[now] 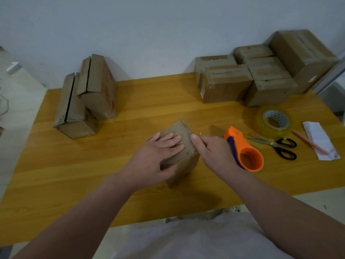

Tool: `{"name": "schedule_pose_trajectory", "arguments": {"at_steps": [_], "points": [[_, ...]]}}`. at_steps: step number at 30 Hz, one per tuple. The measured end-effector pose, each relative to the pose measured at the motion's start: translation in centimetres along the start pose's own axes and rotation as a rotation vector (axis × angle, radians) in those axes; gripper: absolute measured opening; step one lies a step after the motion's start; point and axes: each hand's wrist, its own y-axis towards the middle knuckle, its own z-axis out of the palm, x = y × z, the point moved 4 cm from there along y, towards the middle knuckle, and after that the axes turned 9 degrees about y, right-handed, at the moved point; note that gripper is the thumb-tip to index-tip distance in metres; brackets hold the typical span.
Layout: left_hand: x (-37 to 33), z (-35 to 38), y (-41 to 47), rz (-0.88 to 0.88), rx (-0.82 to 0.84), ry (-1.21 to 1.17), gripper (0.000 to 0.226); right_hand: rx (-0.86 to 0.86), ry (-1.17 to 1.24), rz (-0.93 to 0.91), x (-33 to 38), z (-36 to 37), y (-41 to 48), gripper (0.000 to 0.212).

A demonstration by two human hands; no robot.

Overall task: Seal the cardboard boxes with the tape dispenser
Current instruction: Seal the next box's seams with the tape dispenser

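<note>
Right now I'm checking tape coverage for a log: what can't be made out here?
Head view:
Top seam of the small box: covered by the left hand.
Whether the right hand pinches anything: too faint to tell.
Print on the far boxes: too small, blurred.

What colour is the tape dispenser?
Orange, with a blue handle part: the tape dispenser shows clearly in the head view.

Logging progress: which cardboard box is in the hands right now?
The small brown cardboard box at centre front, under the left hand; the other boxes stand untouched along the wall.
</note>
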Motion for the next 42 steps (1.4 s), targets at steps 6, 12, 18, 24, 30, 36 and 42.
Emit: {"name": "schedule_pose_trajectory", "arguments": {"at_steps": [6,12,18,24,30,36,42], "points": [[-0.1,-0.2,0.1,-0.002,-0.001,0.029,0.053,-0.250,-0.174,-0.110,0.7,-1.2,0.1,0.051],[0.2,-1.6,1.3,-0.135,-0.242,0.091,0.034,-0.102,-0.211,0.010,3.7,-1.7,2.7,0.044],[2.6,-1.6,3.3,-0.504,0.057,-0.135,0.102,-0.156,-0.277,0.085,3.9,-1.3,4.1,0.022],[2.9,-0.6,4.0,-0.250,0.267,-0.200,0.072,-0.198,-0.255,0.070,4.2,-1.3,4.0,0.022],[2.2,-0.2,3.5,-0.123,0.281,0.159,0.061,-0.198,-0.248,0.090,4.0,-1.3,4.0,0.021],[1.1,-0.7,3.2,-0.144,0.284,0.291,0.057,-0.159,-0.050,0.113,3.7,-1.6,3.7,0.018],[0.0,-0.3,3.4,-0.104,0.223,0.335,0.052,-0.075,0.370,0.299,1.8,-1.6,3.4,0.004]]}}
